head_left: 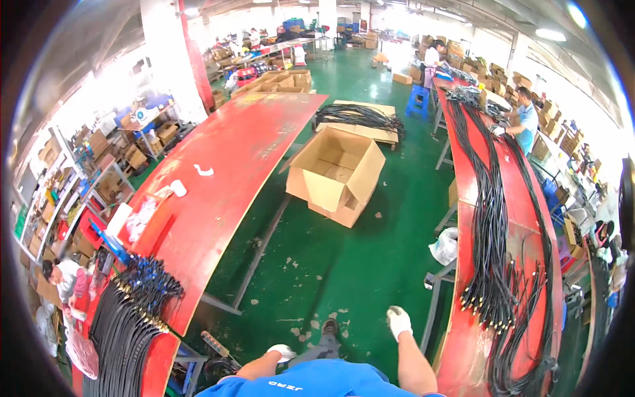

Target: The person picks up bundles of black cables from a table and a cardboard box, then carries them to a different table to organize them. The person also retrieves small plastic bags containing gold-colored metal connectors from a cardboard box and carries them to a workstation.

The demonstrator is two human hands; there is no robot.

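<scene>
My right hand (399, 322), in a white glove, hangs over the green floor, loosely open with nothing visible in it. My left hand (282, 352), also white-gloved, is low in front of my body; its fingers are hard to make out. Neither hand touches a table. To the right, a long red table (467, 198) carries bundles of black cables (489, 198) with gold-coloured ends. On the left red table (225, 172) lies another pile of black cables (126, 337), with blue parts at its far end. An opened cardboard box (324, 182) stands ahead between the tables.
Beyond the box, coiled black cables (360, 118) lie on a cardboard-topped pallet. An orange-red tray (151, 228) sits on the left table. One co-worker (526, 122) handles cables at the right table; another person (65, 281) is at far left. A blue stool (417, 101) and a white bag (444, 246) stand by the right table.
</scene>
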